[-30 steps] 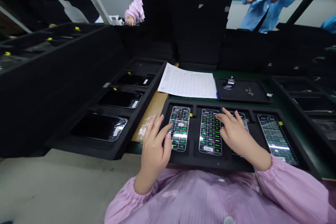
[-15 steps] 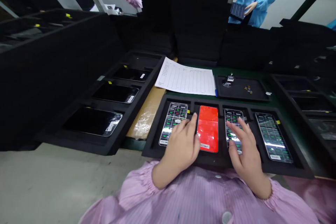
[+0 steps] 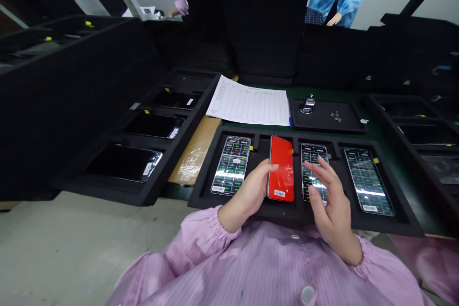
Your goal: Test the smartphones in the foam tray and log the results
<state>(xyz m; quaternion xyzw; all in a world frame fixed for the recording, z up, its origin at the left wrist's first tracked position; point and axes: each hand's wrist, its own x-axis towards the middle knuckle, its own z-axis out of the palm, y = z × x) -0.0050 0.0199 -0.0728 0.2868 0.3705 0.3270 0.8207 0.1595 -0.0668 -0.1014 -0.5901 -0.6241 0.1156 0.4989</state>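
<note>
My left hand (image 3: 249, 186) is half open, and its fingers touch the side of the smooth red phone (image 3: 280, 168). My right hand (image 3: 332, 205) is open and curved over a shiny grid phone (image 3: 313, 172), just beside it. Both phones lie in a black foam tray (image 3: 401, 225).

Glossy smooth red phone (image 3: 281, 168), glass-looking; matt black foam tray (image 3: 204, 195) at 6 o'clock; matt white paper (image 3: 247, 101) at 12; soft striped cloth smock (image 3: 265, 263) at 6.
</note>
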